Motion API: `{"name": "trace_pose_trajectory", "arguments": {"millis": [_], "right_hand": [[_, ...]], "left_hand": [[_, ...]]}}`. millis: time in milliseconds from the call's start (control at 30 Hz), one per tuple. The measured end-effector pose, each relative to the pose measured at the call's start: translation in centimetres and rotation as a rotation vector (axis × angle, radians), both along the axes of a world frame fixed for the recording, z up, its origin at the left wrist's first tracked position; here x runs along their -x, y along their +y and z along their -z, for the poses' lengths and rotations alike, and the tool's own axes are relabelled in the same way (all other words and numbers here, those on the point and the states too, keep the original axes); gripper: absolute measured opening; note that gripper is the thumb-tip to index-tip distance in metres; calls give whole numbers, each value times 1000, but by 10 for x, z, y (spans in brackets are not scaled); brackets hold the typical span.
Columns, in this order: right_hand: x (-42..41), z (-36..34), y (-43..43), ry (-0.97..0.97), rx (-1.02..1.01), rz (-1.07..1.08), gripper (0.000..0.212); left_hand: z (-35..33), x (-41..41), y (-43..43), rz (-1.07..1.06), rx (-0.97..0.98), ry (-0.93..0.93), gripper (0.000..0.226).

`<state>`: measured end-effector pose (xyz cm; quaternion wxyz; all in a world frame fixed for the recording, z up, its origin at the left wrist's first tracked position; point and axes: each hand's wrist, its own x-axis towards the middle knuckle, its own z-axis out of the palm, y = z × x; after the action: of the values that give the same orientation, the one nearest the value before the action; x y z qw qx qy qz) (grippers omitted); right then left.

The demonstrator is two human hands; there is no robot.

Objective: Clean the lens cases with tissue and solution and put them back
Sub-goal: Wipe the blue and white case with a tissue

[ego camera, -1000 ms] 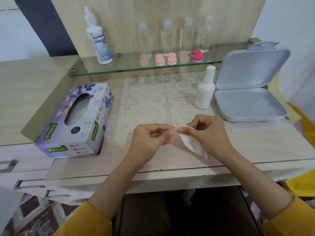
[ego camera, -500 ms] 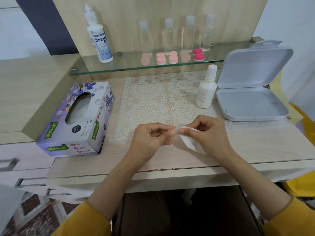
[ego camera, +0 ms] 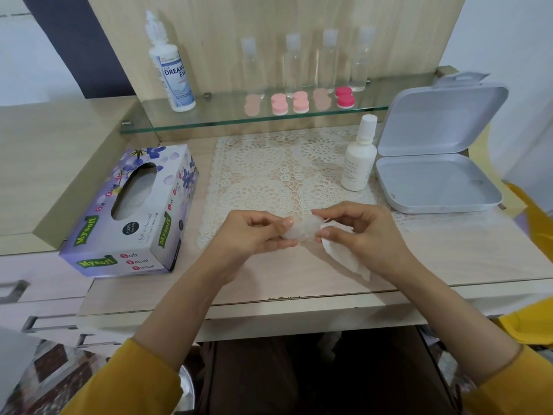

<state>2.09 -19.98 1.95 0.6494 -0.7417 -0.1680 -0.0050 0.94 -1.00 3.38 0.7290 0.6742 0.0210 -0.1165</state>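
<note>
The clear lens case (ego camera: 299,232) is held just above the tabletop (ego camera: 449,259), pinched in the fingers of the left hand (ego camera: 254,232) to keep it steady. The right hand (ego camera: 365,232) pinches a tissue (ego camera: 344,256) right against it for wiping. The solution bottle (ego camera: 359,157) stands just behind, probably so it's easy to reach.

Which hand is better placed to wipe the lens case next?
Right. The right hand already pinches the tissue, right beside the lens case. The left hand has its grip on the case, so it likely serves best as the holder.
</note>
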Motion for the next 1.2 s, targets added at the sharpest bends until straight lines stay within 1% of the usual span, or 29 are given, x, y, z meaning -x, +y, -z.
{"name": "trace_pose_trajectory", "arguments": {"millis": [67, 100, 133, 200, 300, 333, 433, 467, 533, 667, 833, 900, 967, 1067, 1200], "right_hand": [[-1, -2, -2, 10, 16, 15, 35], [-2, -3, -3, 26, 23, 28, 34], [-2, -5, -4, 38, 24, 43, 30], [-4, -9, -8, 17, 37, 85, 21], [-4, -16, -13, -15, 71, 119, 16], [-4, -19, -14, -18, 79, 118, 16], [-4, -24, -15, -41, 97, 142, 16], [-4, -24, -15, -43, 94, 162, 13], [-5, -23, -15, -41, 80, 200, 7], [-2, -20, -12, -25, 79, 203, 6], [6, -18, 4, -11, 74, 126, 16], [8, -17, 14, -41, 97, 108, 19], [12, -15, 28, -69, 122, 83, 17], [21, -15, 56, -82, 109, -7, 13], [44, -13, 107, -135, 107, -181, 20]], "left_hand": [[-3, -1, 2, 13, -2, -7, 24], [-4, -2, 2, 30, -43, -28, 21], [-5, -3, 3, 51, -115, -61, 21], [-4, -5, 2, 78, -283, -145, 28], [2, -7, -6, 48, -442, -301, 35], [5, -7, -8, 49, -505, -377, 36], [18, -11, -10, 74, -813, -606, 36], [22, -12, -9, 78, -889, -645, 35], [28, -14, -7, 87, -967, -689, 33], [32, -17, -5, 111, -1039, -737, 28], [27, -9, -2, 111, -1005, -711, 39], [23, 1, 4, 49, -986, -697, 36], [20, 16, 17, -20, -965, -697, 33], [19, 49, 43, -99, -976, -717, 36], [20, 104, 86, -291, -957, -609, 32]]}}
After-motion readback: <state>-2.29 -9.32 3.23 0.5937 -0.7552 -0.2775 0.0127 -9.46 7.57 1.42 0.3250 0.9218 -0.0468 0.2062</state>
